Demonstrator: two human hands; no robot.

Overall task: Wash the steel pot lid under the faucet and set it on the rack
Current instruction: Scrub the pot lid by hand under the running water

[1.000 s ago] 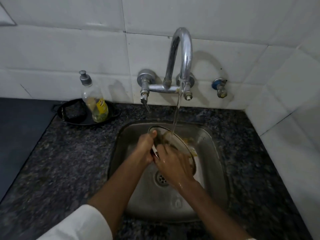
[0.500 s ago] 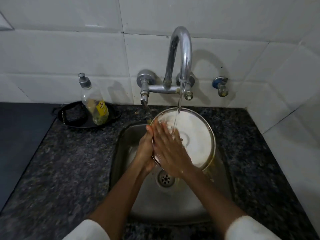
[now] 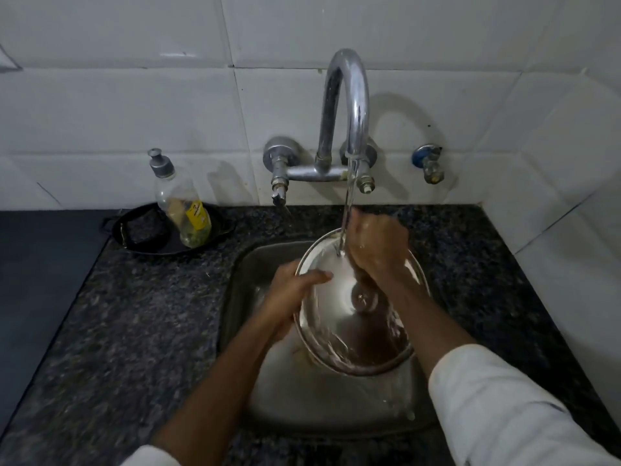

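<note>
Item: steel pot lid (image 3: 339, 317), held over the sink (image 3: 332, 408) under the running faucet (image 3: 346, 105). We hold it tilted, hollow underside toward us, the knob mark near its middle. The water stream (image 3: 347, 210) lands on its upper part, just beside our right hand.

Left hand (image 3: 289, 297): closed on the lid's left rim, thumb laid over the edge onto the inner face, fingers behind and hidden.

Right hand (image 3: 376, 247): curled loosely, pressed against the lid's upper inner face in the stream; we cannot tell whether it holds anything.

Worktop (image 3: 141, 331): dark speckled stone around the sink.

Soap bottle (image 3: 183, 206): grey cap, yellow label, leaning in a black dish (image 3: 141, 233) at the back left, well apart from the lid.

Wall: white tiles (image 3: 117, 112); a small tap (image 3: 428, 163) right of the faucet.
</note>
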